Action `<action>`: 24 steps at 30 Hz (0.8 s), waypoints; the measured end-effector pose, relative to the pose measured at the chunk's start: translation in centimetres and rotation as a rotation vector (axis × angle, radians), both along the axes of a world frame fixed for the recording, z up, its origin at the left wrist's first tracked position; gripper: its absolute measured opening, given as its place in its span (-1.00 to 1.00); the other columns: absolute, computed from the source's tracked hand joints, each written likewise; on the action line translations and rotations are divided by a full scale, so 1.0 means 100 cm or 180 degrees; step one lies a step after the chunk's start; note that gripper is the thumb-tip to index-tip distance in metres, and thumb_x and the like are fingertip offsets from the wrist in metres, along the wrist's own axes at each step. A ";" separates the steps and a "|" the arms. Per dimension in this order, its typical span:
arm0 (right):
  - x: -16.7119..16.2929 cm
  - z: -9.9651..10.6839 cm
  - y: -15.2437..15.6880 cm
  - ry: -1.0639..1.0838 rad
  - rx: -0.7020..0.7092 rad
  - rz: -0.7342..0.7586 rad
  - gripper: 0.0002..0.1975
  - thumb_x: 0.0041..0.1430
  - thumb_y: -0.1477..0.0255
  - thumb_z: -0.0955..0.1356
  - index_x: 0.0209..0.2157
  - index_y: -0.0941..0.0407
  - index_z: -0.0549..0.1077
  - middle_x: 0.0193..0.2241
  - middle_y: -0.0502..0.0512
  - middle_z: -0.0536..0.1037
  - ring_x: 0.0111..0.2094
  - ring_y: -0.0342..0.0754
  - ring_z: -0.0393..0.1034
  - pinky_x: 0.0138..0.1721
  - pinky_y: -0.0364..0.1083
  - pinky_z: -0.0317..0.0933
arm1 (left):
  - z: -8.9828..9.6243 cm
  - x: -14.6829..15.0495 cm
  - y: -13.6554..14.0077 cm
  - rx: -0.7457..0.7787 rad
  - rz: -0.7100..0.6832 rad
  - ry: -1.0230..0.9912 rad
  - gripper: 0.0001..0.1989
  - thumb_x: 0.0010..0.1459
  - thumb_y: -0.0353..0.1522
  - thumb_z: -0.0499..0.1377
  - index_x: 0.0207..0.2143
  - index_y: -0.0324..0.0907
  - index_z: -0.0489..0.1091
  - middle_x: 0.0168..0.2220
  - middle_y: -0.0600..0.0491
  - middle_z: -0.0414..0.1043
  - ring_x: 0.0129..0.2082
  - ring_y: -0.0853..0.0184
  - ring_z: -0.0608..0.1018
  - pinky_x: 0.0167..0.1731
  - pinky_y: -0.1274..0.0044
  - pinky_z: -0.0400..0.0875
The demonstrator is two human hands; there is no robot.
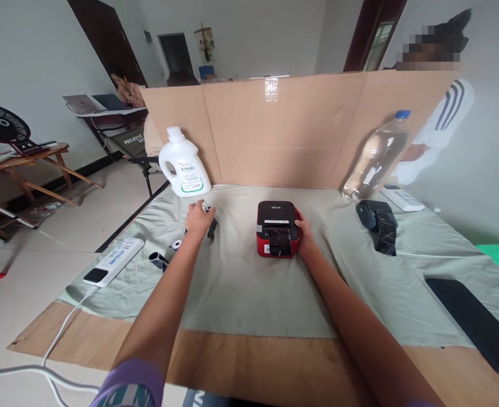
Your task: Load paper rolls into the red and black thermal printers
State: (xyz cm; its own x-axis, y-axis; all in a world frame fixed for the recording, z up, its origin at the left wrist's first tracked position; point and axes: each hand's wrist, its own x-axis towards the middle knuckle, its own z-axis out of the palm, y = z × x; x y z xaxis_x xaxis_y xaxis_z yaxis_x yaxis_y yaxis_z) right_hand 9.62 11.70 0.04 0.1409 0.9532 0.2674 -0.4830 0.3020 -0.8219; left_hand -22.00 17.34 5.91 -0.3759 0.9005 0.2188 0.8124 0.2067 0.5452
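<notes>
My right hand (304, 234) grips the right side of a small black and red label printer (277, 215), with its thumb near the top edge. A strip of black label (280, 243) hangs out of the printer's front. To the left, my left hand (197, 219) has its fingers and thumb around a small black label roll (211, 229), partly hidden by the hand. Nearer to me, another roll (177, 245) is partly covered by my left forearm. Beside it lies a black roll (158, 260) with a pale inside.
A white jug (184, 167) and a clear bottle (377, 158) stand before a cardboard screen (275, 130). On the right are a dark device (370, 212) with a black strip and a phone (474, 322). A power strip (116, 260) lies left. Two people are behind.
</notes>
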 end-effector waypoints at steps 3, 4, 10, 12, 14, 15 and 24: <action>0.001 -0.002 0.003 -0.0120 0.0024 -0.0029 -0.50 0.00 0.26 0.37 0.04 -0.01 0.42 0.10 0.08 0.50 0.15 0.16 0.36 0.21 0.17 0.21 | 0.001 -0.008 0.023 -0.0557 -0.0060 -0.0064 -0.56 0.03 -0.20 0.29 -0.02 -0.11 0.50 0.02 -0.23 0.49 0.03 -0.12 0.52 -0.05 0.21 0.39; 0.002 -0.003 0.004 -0.0162 0.0017 -0.0041 -0.50 0.01 0.25 0.37 0.04 -0.01 0.42 0.10 0.09 0.51 0.15 0.16 0.36 0.20 0.17 0.22 | 0.002 -0.009 0.026 -0.0532 -0.0078 -0.0074 -0.63 -0.01 -0.25 0.31 -0.11 -0.12 0.53 -0.04 -0.23 0.53 0.01 -0.13 0.53 -0.07 0.22 0.38; 0.001 -0.004 0.004 -0.0049 -0.0042 -0.0018 -0.46 -0.02 0.27 0.37 0.06 0.01 0.41 0.08 0.08 0.52 0.13 0.14 0.39 0.19 0.18 0.23 | 0.004 -0.019 0.010 -0.0065 -0.0282 -0.0351 -0.83 -0.19 -0.43 0.33 -0.43 -0.14 0.53 -0.27 -0.17 0.60 -0.05 -0.07 0.55 -0.08 0.32 0.37; 0.001 -0.004 0.003 0.0033 -0.0053 0.0016 -0.47 -0.02 0.30 0.37 0.06 0.02 0.42 0.08 0.07 0.53 0.12 0.13 0.39 0.19 0.16 0.23 | 0.005 -0.026 0.000 -0.0111 -0.0360 -0.0184 -0.84 -0.17 -0.42 0.30 -0.41 -0.14 0.55 -0.27 -0.16 0.60 -0.07 -0.05 0.55 -0.07 0.34 0.37; 0.002 -0.004 0.003 0.0073 -0.0045 0.0031 -0.48 -0.01 0.32 0.37 0.05 0.02 0.44 0.07 0.07 0.53 0.12 0.12 0.39 0.18 0.13 0.25 | 0.005 -0.034 -0.011 -0.0341 -0.0456 0.0180 -0.82 -0.09 -0.39 0.27 -0.34 -0.14 0.57 -0.23 -0.15 0.61 -0.08 -0.03 0.56 -0.09 0.37 0.38; 0.002 -0.005 0.004 0.0083 -0.0035 0.0036 -0.49 -0.01 0.33 0.37 0.05 0.02 0.44 0.06 0.07 0.54 0.11 0.11 0.39 0.17 0.10 0.26 | 0.006 -0.036 -0.016 -0.0485 -0.0509 0.0362 -0.80 -0.04 -0.36 0.24 -0.30 -0.14 0.57 -0.21 -0.15 0.61 -0.08 -0.01 0.57 -0.10 0.39 0.38; 0.000 -0.010 -0.012 -0.0304 -0.0167 -0.0504 -0.62 0.14 0.20 0.36 -0.02 0.01 0.52 0.00 0.10 0.58 0.10 0.17 0.41 0.19 0.16 0.26 | 0.006 0.056 -0.068 -0.0002 -0.0941 -0.0219 -0.46 0.31 -0.05 0.01 0.12 -0.16 0.48 -0.08 -0.20 0.59 0.02 0.00 0.57 0.03 0.25 0.42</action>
